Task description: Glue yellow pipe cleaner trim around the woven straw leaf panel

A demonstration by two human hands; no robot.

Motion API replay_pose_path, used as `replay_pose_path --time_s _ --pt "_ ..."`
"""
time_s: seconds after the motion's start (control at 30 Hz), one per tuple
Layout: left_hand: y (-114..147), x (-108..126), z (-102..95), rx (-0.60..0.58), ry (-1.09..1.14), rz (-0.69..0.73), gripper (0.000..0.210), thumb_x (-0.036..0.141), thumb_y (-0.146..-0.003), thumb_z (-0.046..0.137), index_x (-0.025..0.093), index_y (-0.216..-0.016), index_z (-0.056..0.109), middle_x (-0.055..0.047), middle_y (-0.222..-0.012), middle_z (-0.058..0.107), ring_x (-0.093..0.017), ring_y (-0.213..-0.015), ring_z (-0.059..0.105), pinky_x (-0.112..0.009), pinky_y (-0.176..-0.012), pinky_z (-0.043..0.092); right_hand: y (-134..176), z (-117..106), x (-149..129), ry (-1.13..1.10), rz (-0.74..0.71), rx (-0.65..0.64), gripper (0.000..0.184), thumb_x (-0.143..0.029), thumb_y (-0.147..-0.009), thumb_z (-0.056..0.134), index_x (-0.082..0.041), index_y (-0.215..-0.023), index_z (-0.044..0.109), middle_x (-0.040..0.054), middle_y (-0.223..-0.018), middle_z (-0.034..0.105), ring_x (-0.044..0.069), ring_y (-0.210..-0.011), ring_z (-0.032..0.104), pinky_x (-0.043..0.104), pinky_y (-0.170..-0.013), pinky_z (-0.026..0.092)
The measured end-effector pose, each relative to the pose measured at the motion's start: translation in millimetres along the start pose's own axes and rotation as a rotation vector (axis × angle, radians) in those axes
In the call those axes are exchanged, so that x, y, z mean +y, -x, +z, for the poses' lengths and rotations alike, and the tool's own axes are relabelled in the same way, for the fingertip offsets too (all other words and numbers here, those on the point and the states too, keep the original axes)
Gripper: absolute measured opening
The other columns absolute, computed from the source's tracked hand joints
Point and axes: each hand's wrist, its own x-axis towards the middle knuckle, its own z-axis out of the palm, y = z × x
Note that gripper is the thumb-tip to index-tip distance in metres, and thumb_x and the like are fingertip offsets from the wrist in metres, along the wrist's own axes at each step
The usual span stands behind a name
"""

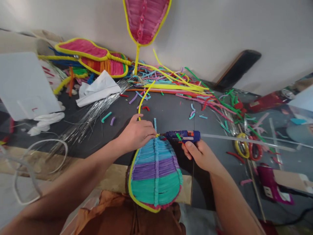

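Right now, your right hand (200, 155) is wrapped around the handle of a blue glue gun (182, 135), its nozzle aimed toward nine o'clock at the narrow end of a striped panel (144, 171). A clear glue stick (227, 138) pokes out of the back toward three o'clock. Your left hand (140, 130) has its fingers bent, the tips touching that narrow end just beside the nozzle; exactly what they pinch is hidden, so you can't tell.

Taking that narrow end as the clock's centre, the panel widens toward six o'clock, down to your lap, going from blue through purple to green. A pale-blue rib (156, 169) runs down its middle, and a yellow strip (131, 178) edges its left side, passing your left hand and curving up toward twelve.

Farther out, loose yellow strips (181, 87) lie around one o'clock, and a pink panel (148, 23) rimmed in yellow stands at twelve. At ten o'clock you have crumpled paper (99, 88); silvery wires (90, 112) spread between nine and ten. A black bar (239, 68) leans against the wall (202, 29) at two.
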Motion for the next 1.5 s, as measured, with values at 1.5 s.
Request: replay_pose_path --time_s 1.5 --pt "0.1 -0.4 -1.2 -0.033 -0.012 0.014 0.022 0.022 -0.091 0.048 0.023 -0.088 0.07 0.0 -0.086 0.071 -0.015 -0.085 0.064 -0.044 -0.104 0.023 4.2 0.0 7.3 0.16 0.053 0.045 0.038 -0.052 -0.093 0.041 -0.019 -0.077 0.051 -0.0024 -0.059 0.047 0.012 -0.051 0.047 0.025 -0.049 0.038"
